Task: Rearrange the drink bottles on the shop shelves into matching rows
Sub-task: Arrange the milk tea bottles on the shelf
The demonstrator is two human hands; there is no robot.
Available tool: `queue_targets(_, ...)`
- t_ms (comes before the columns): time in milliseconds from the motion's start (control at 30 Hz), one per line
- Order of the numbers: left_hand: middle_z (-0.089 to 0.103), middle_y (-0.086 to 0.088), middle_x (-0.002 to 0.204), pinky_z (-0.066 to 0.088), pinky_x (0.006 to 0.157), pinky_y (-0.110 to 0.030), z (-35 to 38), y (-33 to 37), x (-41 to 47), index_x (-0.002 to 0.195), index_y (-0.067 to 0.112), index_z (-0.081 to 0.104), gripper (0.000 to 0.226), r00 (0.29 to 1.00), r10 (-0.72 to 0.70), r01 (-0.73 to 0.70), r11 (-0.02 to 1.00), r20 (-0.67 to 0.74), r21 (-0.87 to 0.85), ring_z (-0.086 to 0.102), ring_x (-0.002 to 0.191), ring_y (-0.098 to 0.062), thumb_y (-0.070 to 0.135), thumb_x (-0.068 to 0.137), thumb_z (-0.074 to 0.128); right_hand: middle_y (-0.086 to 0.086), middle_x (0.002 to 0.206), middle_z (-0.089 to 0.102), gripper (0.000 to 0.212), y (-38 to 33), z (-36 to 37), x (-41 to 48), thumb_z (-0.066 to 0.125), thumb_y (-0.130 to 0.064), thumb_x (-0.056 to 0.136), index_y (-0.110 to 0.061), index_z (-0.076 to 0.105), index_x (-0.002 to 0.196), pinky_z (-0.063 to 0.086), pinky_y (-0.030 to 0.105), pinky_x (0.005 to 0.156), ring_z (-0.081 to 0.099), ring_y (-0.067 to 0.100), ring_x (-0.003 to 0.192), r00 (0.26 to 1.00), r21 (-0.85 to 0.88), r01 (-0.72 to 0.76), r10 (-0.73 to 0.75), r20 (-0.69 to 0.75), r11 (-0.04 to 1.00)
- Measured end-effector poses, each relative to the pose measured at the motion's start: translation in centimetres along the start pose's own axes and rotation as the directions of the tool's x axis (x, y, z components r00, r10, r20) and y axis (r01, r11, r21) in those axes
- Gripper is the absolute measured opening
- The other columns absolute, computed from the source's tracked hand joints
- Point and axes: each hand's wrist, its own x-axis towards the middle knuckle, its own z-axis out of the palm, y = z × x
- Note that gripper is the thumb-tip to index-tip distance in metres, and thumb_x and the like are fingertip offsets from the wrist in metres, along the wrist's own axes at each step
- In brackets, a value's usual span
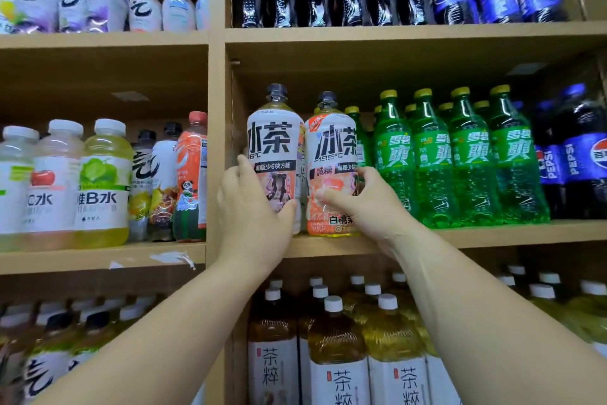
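Grey-capped tea bottles (274,141): two, side by side

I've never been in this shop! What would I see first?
Two tall tea bottles sit side by side on the middle shelf: the left hand grips the white-labelled bottle, the right hand grips the peach-labelled bottle. Beside them glows a row of bright green soda bottles.

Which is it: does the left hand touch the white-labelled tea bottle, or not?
Touching. The head view shows the left hand gripping the white-labelled tea bottle, thumb across its front, fingertips on its left side.
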Motion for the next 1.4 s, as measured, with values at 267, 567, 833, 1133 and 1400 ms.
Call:
queue_targets(267,0.044,-0.001,0.143,0.046,0.107,-0.042,0.2,1.1,-0.2,0.153,0.024,0.027,0.079,0.992,-0.116,0.122,0.983,0.050,-0.134,0.047,0.130,-0.019,0.049,0.092,0.069,-0.002,0.121,0.071,0.094,0.6,-0.1,0.9,0.076,-0.063,0.057,-0.024,0.045,0.137,0.060,0.047,0.094,0.074,0.017,0.103,0.997,0.154,-0.052,0.043,0.058,0.987)
queue_targets(567,0.058,0.014,0.124,0.056,0.095,-0.040,-1.5,3.1,0.3,0.145,0.030,0.037,0.063,0.965,-0.211,0.248,0.923,0.153,-0.295,0.061,0.115,-0.011,0.024,0.094,0.073,-0.001,0.125,0.065,0.079,0.8,-0.5,0.9,0.083,-0.042,0.083,-0.019,0.039,0.144,0.060,0.040,0.092,0.069,0.014,0.105,0.997,0.157,-0.027,0.016,0.070,0.987)
queue_targets(833,0.065,0.018,0.126,0.056,0.100,-0.039,-3.8,4.9,-3.0,0.135,0.036,0.049,0.055,0.994,-0.105,0.112,0.937,0.038,-0.330,0.062,0.117,-0.002,0.018,0.091,0.076,-0.013,0.115,0.064,0.068,-0.2,-0.7,-1.9,0.085,-0.033,0.082,-0.026,0.044,0.135,0.050,0.021,0.085,0.061,-0.005,0.099,0.990,0.181,0.141,-0.138,-0.034,0.973)
queue_targets(1133,0.065,0.021,0.128,0.052,0.106,-0.032,-9.2,5.8,-10.9,0.140,0.036,0.047,0.064,0.992,-0.036,0.011,0.979,-0.121,-0.206,0.060,0.122,0.004,0.011,0.090,0.077,-0.021,0.099,0.066,0.060,-1.7,-1.3,-9.3,0.090,-0.038,0.074,-0.031,0.051,0.118,0.044,0.002,0.071,0.063,-0.014,0.091,0.955,0.285,0.295,-0.277,-0.102,0.912)
queue_targets(1400,0.063,0.019,0.132,0.051,0.105,-0.028,-16.6,1.6,-18.9,0.146,0.029,0.045,0.065,0.961,-0.180,0.174,0.984,-0.210,-0.046,0.060,0.122,0.002,0.009,0.092,0.074,-0.020,0.106,0.068,0.058,1.8,2.6,-16.8,0.089,-0.033,0.075,-0.029,0.053,0.121,0.051,0.008,0.074,0.065,-0.011,0.096,0.976,0.478,0.109,-0.184,0.113,0.872)
